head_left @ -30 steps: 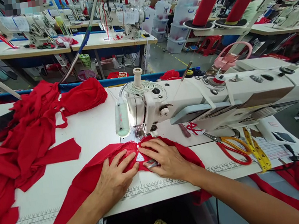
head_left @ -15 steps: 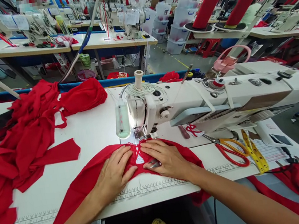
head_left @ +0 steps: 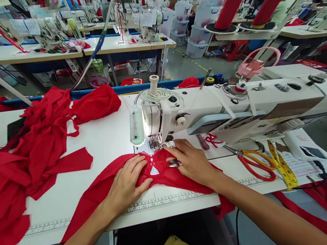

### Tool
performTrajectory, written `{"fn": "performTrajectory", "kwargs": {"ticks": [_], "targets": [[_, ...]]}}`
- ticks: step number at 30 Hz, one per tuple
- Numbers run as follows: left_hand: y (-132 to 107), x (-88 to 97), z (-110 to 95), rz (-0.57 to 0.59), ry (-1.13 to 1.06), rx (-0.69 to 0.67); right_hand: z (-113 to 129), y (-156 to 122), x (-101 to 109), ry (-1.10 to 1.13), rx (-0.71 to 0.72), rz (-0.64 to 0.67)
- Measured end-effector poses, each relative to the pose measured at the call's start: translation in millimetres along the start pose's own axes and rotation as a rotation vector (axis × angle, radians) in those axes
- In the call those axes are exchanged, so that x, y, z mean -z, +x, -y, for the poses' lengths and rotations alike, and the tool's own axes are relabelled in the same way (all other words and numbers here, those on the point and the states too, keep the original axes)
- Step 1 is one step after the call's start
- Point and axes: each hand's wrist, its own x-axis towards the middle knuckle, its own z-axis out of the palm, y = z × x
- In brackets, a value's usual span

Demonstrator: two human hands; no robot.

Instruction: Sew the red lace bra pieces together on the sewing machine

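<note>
A red garment piece (head_left: pixel 99 187) with a lace middle (head_left: pixel 154 168) lies on the white table in front of the sewing machine (head_left: pixel 239 104). My left hand (head_left: pixel 126 183) lies flat on the fabric, fingers stretched out, just left of the lace. My right hand (head_left: pixel 191 161) rests on the fabric's right part, fingertips up by the presser foot (head_left: pixel 155 142). A small metal tool like snips (head_left: pixel 173 163) is tucked under its thumb.
A heap of red cut pieces (head_left: pixel 34 147) covers the table's left side. Orange-handled scissors (head_left: pixel 254 162) and a yellow tape measure (head_left: pixel 283 163) lie right of my hands. Two red thread cones (head_left: pixel 232 1) stand behind the machine. Further sewing stations fill the background.
Both hands have slid the fabric forward toward the needle. My right hand has moved up and right, its fingertips now beside the presser foot.
</note>
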Motion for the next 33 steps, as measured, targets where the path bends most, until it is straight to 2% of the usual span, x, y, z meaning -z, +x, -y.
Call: {"fn": "performTrajectory", "kwargs": {"ticks": [3,7,19,22,25,29,33], "targets": [[1,1.0,0,-0.017,-0.026,-0.001,-3,1,-1,-0.089,-0.081,0.085],[1,1.3,-1,-0.018,-0.036,-0.011,-2,2,-1,-0.076,-0.124,0.149],[-2,-0.7,1,-0.014,-0.023,-0.011,0,1,-3,-0.105,-0.155,0.099],[-2,-0.3,1,-0.008,-0.011,-0.006,6,-2,-2,-0.088,-0.122,-0.005],[-2,-0.8,-2,0.007,0.000,0.008,18,-8,-2,0.033,0.002,-0.105],[-4,-3.2,-5,0.007,0.037,0.031,25,-16,-7,0.195,0.177,0.033],[-6,-4.9,-5,0.015,0.063,0.057,18,-19,-15,0.236,0.126,0.078]]}}
